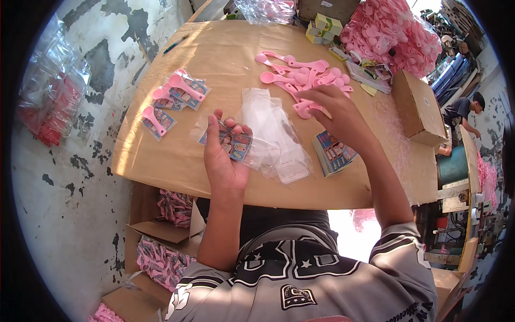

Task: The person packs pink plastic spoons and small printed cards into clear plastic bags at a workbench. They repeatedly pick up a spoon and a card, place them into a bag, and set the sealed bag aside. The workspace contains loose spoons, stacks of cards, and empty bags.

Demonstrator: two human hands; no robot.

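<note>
My left hand (228, 161) is closed around a clear plastic bag (263, 153) that has a blue printed card (230, 144) inside. Over the near edge of a heap of pink plastic spoons (306, 75), my right hand (338, 110) has its fingers curved and apart, close to one spoon (302, 111). Whether the fingertips touch that spoon is hard to see. Flat clear bags (268, 121) lie spread between the hands. Below my right hand sits a stack of blue printed cards (335, 153). Several bagged cards with pink spoons (179, 91) lie at the left.
Brown paper covers the table (225, 59), with a pen (175, 44) at its far left. A big bag of pink spoons (391, 35), small boxes (324, 27) and a cardboard box (418, 107) stand far right. Filled cartons (161, 228) sit below left. Another person (464, 115) works at far right.
</note>
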